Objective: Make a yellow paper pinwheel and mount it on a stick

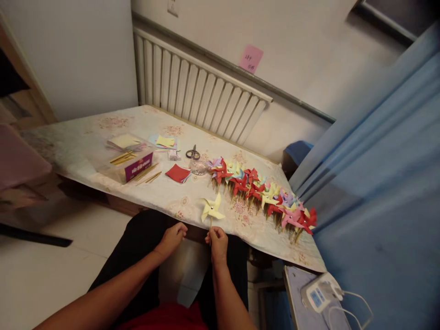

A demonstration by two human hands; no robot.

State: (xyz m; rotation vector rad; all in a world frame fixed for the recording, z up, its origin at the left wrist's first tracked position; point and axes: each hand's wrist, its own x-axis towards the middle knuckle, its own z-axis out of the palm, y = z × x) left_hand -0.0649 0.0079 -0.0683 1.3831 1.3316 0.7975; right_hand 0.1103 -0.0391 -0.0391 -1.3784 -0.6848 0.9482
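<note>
My right hand [217, 243] is closed in a pinch on the thin stick of a yellow paper pinwheel [212, 208], which stands upright just above the near table edge. My left hand [172, 238] rests beside it at the table edge with its fingers curled in; what it holds, if anything, is hidden. A long row of several finished pinwheels [264, 192] in red, yellow, pink and purple lies on the flowered tablecloth [103, 133] to the right.
Further back on the table lie a stack of red paper squares [178, 173], scissors [193, 153], a small glass jar [198, 167], a clear box with wooden sticks [130, 164], and coloured paper sheets [164, 141]. A radiator [199, 91] lines the wall. Blue curtain [378, 183] hangs right; a power strip [319, 293] sits lower right.
</note>
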